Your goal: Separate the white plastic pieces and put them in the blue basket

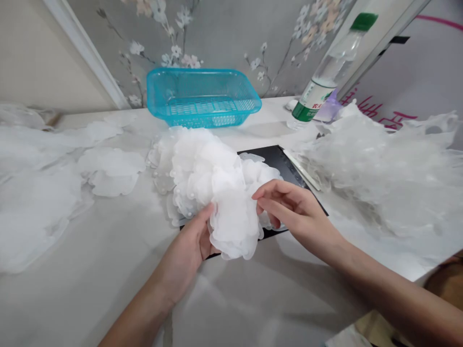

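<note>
I watch through one camera on the wearer's head, above and behind the left hand (197, 233) and right hand (294, 205), facing forward and down; it sits close to both, showing table (224, 308) around them and flowered backdrop (224, 38) beyond.

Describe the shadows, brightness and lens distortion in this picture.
Head view: soft shadows on the table below the right forearm; head view: the white stack in the left hand looks nearly washed out; head view: the bottle leans outward, likely lens distortion.

Milky white sheets (233, 217), turquoise basket (213, 118), black board (285, 161), green bottle cap (364, 21), floral grey wall (224, 38)
</note>
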`<control>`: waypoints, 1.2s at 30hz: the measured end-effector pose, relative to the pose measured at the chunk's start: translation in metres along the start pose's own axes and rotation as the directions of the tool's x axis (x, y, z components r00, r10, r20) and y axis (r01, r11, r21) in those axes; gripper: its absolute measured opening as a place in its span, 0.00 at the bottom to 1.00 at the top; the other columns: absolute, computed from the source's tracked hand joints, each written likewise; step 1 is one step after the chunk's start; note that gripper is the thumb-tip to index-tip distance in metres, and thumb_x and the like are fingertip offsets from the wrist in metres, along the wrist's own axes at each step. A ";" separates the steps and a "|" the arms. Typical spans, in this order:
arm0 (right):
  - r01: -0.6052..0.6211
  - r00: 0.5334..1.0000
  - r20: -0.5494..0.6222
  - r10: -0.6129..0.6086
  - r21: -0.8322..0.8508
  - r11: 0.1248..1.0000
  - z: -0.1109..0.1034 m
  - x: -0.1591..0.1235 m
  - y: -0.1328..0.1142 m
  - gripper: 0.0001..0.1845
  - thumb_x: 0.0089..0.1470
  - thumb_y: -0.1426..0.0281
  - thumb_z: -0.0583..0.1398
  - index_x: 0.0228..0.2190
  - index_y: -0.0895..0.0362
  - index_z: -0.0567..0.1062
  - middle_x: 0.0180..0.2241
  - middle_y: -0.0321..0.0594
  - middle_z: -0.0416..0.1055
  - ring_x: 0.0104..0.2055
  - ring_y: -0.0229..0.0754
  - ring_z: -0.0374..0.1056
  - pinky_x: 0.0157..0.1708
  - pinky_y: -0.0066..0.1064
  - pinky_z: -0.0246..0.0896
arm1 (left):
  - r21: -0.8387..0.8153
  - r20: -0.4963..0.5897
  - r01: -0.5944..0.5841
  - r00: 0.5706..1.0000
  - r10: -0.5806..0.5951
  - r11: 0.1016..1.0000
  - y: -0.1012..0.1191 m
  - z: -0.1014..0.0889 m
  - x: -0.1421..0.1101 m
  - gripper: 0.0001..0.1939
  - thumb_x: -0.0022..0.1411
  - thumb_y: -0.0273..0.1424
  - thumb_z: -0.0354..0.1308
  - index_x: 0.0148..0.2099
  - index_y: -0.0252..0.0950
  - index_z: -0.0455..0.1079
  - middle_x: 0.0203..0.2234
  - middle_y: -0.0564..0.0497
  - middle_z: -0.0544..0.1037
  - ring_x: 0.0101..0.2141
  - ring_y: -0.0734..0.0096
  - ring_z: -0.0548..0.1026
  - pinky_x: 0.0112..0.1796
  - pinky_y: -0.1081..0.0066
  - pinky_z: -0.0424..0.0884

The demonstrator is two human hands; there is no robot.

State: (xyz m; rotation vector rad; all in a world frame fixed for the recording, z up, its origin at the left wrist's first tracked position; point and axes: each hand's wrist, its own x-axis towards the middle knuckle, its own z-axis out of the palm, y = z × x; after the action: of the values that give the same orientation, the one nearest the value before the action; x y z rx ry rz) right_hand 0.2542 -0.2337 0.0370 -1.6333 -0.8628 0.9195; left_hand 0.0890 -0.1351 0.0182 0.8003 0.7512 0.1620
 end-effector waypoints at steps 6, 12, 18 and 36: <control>0.024 0.998 -0.057 -0.026 -0.025 0.999 -0.002 -0.001 0.000 0.04 0.52 0.69 0.58 0.30 0.57 0.71 0.22 0.32 0.66 0.20 0.30 0.56 0.20 0.25 0.51 | 0.170 0.011 -0.031 1.000 0.030 0.985 0.000 0.000 0.000 0.22 0.58 0.37 0.59 0.56 0.43 0.66 0.44 0.51 0.76 0.41 0.68 0.72 0.39 0.73 0.69; 0.013 0.999 -0.048 -0.015 -0.035 0.999 -0.001 0.000 0.002 0.06 0.52 0.67 0.58 0.30 0.57 0.71 0.22 0.33 0.66 0.20 0.31 0.56 0.20 0.26 0.51 | 0.216 0.015 -0.040 0.999 0.037 0.976 0.002 -0.001 -0.001 0.30 0.50 0.31 0.66 0.56 0.44 0.63 0.35 0.54 0.75 0.34 0.73 0.72 0.33 0.78 0.68; -0.009 1.000 0.014 0.009 -0.026 1.000 -0.001 0.000 -0.001 0.12 0.54 0.61 0.57 0.33 0.57 0.71 0.29 0.35 0.66 0.21 0.29 0.55 0.21 0.25 0.53 | 0.217 -0.027 -0.032 0.999 0.039 0.976 0.002 -0.001 -0.002 0.33 0.47 0.33 0.69 0.55 0.44 0.62 0.38 0.52 0.74 0.37 0.70 0.72 0.34 0.76 0.69; -0.246 0.937 0.283 0.203 0.126 0.961 0.005 0.000 0.002 0.15 0.45 0.61 0.65 0.32 0.57 0.72 0.27 0.32 0.67 0.23 0.29 0.60 0.21 0.22 0.59 | 0.300 0.024 -0.085 0.996 0.082 0.950 0.010 0.001 0.000 0.27 0.52 0.37 0.64 0.54 0.38 0.66 0.47 0.47 0.75 0.48 0.59 0.72 0.44 0.69 0.68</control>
State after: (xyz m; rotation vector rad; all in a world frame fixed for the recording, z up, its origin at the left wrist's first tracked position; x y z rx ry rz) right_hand 0.2500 -0.2320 0.0343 -1.5091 -0.7684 1.3614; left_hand 0.0907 -0.1286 0.0257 1.1241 0.7413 0.1199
